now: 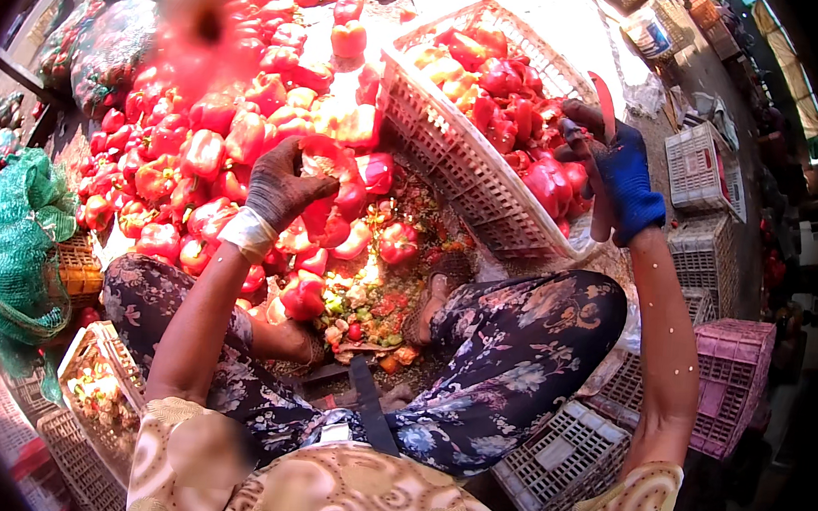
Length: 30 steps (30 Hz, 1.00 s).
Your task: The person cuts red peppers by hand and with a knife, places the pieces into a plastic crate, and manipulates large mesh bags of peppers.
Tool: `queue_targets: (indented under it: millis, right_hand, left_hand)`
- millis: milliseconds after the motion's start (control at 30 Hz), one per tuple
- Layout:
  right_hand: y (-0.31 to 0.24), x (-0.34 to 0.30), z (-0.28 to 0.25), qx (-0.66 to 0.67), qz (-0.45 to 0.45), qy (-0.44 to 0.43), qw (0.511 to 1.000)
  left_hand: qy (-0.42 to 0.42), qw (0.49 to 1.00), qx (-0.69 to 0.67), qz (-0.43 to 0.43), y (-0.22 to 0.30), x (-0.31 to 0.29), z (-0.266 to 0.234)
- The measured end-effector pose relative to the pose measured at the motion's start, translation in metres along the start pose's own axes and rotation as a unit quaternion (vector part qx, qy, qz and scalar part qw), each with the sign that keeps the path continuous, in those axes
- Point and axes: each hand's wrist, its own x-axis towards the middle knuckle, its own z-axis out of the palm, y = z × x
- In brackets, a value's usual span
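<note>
My left hand, in a dirty greyish-brown glove with a pale band at the wrist, is closed on a red bell pepper above the pepper heap. My right hand wears a blue glove with dark, soiled fingers. It grips a knife at the right end of a white plastic crate. One reddish, narrow end of the knife points up past the fingers; the other end extends below them. Red bell peppers, some of which look cut, fill much of the tilted crate.
Many red peppers lie heaped at the left. Cut scraps cover the ground between my feet. A green mesh sack and a scrap-filled crate stand left; a white crate and a pink crate stand right.
</note>
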Motion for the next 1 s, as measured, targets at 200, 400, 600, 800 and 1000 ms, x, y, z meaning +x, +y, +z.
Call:
queue_targets:
  millis: [200,400,600,800,1000]
  right_hand:
    - [-0.027,-0.044,0.118,-0.053,-0.254,-0.179,0.949]
    - [-0.039,-0.075,0.152,-0.009,-0.103,-0.300,0.948]
    - [-0.012,-0.076,0.167,-0.014,-0.210,-0.223,0.952]
    - [-0.020,-0.070,0.156,0.076,-0.123,-0.256,0.956]
    - [-0.012,-0.075,0.151,0.116,-0.056,-0.269,0.955]
  left_hand:
    - [-0.033,0.988,-0.148,0.019,0.044,-0.007,-0.016]
    - [0.023,0.996,-0.060,0.069,0.067,-0.017,-0.017]
    - [0.028,0.996,-0.043,0.069,0.071,-0.019,-0.018]
    - [-0.052,0.990,-0.125,0.025,0.079,-0.023,-0.038]
    - [-0.092,0.969,-0.227,-0.026,0.062,-0.024,-0.031]
